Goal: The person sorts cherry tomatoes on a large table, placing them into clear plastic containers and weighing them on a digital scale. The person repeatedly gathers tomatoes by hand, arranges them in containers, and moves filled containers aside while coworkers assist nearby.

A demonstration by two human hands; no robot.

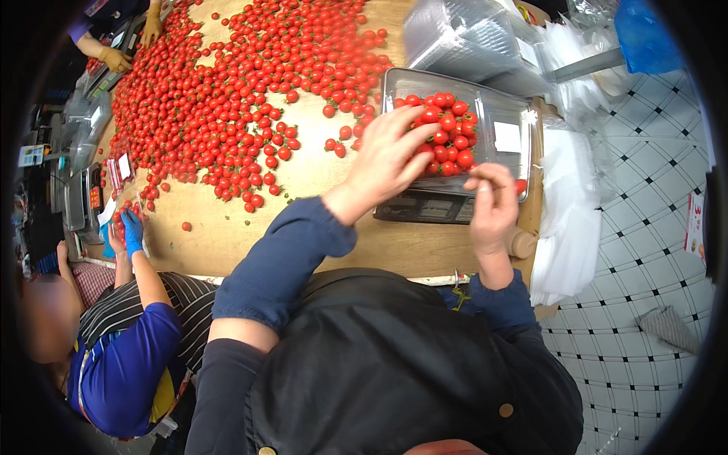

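A clear plastic clamshell container (483, 108) lies open on a black weighing scale (421, 209), with cherry tomatoes (447, 122) heaped in one half and a white label on the other. Over the left side of the heap my left hand (392, 148) is spread, its fingertips at the tomatoes; whether it grips one cannot be told. My right hand (493, 199) is raised at the container's near edge with its fingers curled; whether anything is between the fingertips cannot be told. A single tomato (520, 186) shows just right of it.
Loose cherry tomatoes (227, 114) cover much of the wooden table (227, 233). Stacked clear containers (460, 40) stand behind the scale. White bags (569, 222) hang at the right edge. On the left a co-worker's blue-gloved hand (132, 227) holds packed tomatoes; another person's gloved hands (115, 59) are at the far left.
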